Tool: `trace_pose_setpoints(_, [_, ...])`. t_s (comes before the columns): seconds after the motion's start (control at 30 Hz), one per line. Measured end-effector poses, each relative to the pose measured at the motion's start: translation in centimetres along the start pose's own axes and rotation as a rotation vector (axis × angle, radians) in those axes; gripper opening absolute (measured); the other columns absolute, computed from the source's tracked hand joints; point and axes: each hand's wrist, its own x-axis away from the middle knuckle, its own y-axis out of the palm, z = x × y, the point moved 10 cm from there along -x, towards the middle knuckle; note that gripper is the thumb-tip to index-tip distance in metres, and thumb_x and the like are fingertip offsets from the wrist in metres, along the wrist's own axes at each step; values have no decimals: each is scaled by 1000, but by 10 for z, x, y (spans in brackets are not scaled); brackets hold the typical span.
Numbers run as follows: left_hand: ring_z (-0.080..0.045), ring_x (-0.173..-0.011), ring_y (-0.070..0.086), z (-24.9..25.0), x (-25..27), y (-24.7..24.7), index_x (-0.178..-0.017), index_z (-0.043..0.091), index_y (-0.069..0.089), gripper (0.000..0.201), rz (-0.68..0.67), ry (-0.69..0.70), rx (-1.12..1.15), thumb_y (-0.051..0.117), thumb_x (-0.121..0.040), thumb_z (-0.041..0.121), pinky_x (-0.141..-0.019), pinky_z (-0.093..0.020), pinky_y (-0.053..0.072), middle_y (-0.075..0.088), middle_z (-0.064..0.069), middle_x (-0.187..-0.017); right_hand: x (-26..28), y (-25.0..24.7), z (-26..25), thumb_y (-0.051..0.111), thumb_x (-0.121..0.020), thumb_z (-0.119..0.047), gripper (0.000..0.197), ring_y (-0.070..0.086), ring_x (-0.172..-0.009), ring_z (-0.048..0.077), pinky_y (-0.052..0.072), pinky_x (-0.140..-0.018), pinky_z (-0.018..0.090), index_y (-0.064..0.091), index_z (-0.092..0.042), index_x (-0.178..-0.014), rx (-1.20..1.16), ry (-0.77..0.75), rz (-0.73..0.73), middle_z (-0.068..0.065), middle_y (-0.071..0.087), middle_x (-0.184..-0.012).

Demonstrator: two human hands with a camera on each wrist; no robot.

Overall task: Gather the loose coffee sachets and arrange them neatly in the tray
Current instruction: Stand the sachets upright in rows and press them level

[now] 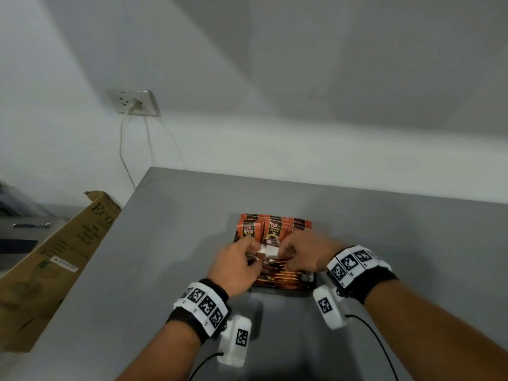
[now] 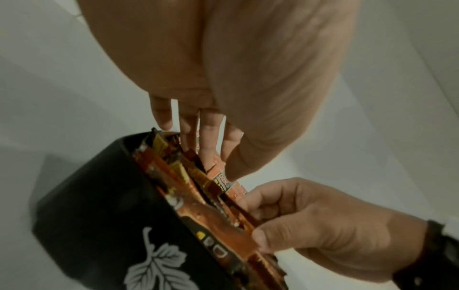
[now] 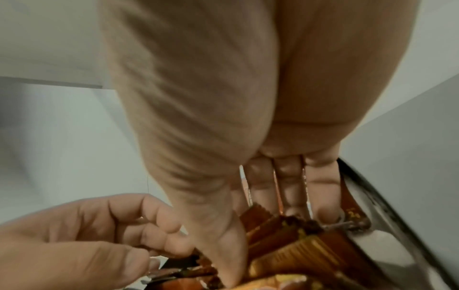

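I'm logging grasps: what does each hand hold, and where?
Both hands are in the tray. The left hand pinches sachets by their top edges; the right hand grips the same bundle's tops.

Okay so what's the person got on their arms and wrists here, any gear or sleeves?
No sleeves; both forearms are bare. The left wrist and right wrist each carry a black strap topped with a row of white blocks printed with black square tags. Below each strap hangs a white camera housing with its own tag, and a thin black cable runs back from it.
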Motion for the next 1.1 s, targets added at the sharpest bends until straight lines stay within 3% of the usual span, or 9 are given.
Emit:
trace_pose_setpoints(0.17, [-10, -98, 62, 6, -2, 1, -99, 35, 54, 24, 8, 61, -180, 64, -84, 19, -99, -40, 48, 64, 18, -96, 2, -2, 1, 65, -96, -22, 25, 61, -102, 8, 46, -89, 21, 70, -18, -121, 25, -32, 64, -3, 68, -120])
trace_pose_setpoints(0.37, [-7, -89, 62, 4, -5, 4, -97, 36, 52, 24, 4, 73, -236, 62, -85, 17, -99, -42, 49, 64, 16, -95, -3, 6, 11, 69, -91, -17, 40, 67, -107, 16, 56, -93, 33, 65, -25, -129, 60, -25, 167, -1, 68, -125])
trace_pose_setpoints(0.57, [-8, -95, 60, 0, -7, 0, -106, 35, 53, 25, 20, 35, -177, 66, -86, 26, -98, -38, 49, 61, 17, -103, 12, -22, 17, 72, -89, -23, 22, 68, -90, 11, 58, -85, 35, 71, -29, -110, -96, -49, 336, -7, 73, -104])
trace_pose_setpoints(0.7, [4, -103, 57, 8, -5, -13, -115, 32, 53, 43, 107, -30, 202, 78, -81, 40, -86, -17, 43, 61, 16, -112, 32, -50, 27, 70, -89, -10, 12, 75, -76, 14, 62, -71, 36, 71, -18, -97, -536, -12, 469, -2, 76, -89])
trace_pose_setpoints(0.8, [-11, -105, 66, 21, -9, -7, -119, 26, 53, 55, 114, -78, 676, 85, -75, 32, -95, -32, 52, 68, -1, -120, 41, -51, 18, 71, -86, 5, 19, 76, -75, 23, 62, -74, 43, 67, -10, -97, -941, -60, 486, 7, 79, -87])
trace_pose_setpoints(0.9, [-28, -89, 73, 39, -14, 15, -127, -1, 55, 59, -21, -155, 1193, 78, -76, 18, -72, -36, 60, 68, -22, -114, 40, -35, -1, 73, -87, 3, 23, 75, -88, 35, 61, -83, 46, 65, -6, -106, -1182, -91, 396, 17, 78, -95])
trace_pose_setpoints(0.93, [-28, -80, 72, 46, -13, 21, -126, -7, 54, 57, -73, -192, 1318, 73, -77, 16, -62, -34, 60, 66, -25, -109, 40, -30, -6, 73, -87, 2, 23, 75, -90, 35, 61, -84, 46, 65, -6, -107, -1213, -95, 379, 18, 77, -97])
trace_pose_setpoints(1.0, [-27, -75, 71, 55, -11, 25, -124, -3, 56, 45, -115, -252, 1443, 61, -82, 12, -58, -32, 58, 64, -23, -105, 41, -28, -13, 75, -87, -5, 18, 76, -88, 23, 61, -84, 41, 68, -10, -104, -1126, -75, 425, 11, 78, -96])
trace_pose_setpoints(1.1, [-28, -82, 74, 55, -11, 22, -125, -5, 57, 34, -85, -280, 1449, 43, -94, 3, -60, -31, 59, 68, -24, -108, 60, -50, -15, 83, -78, -25, 41, 65, -91, -2, 52, -79, 9, 66, -22, -115, -674, -17, 635, -8, 67, -111])
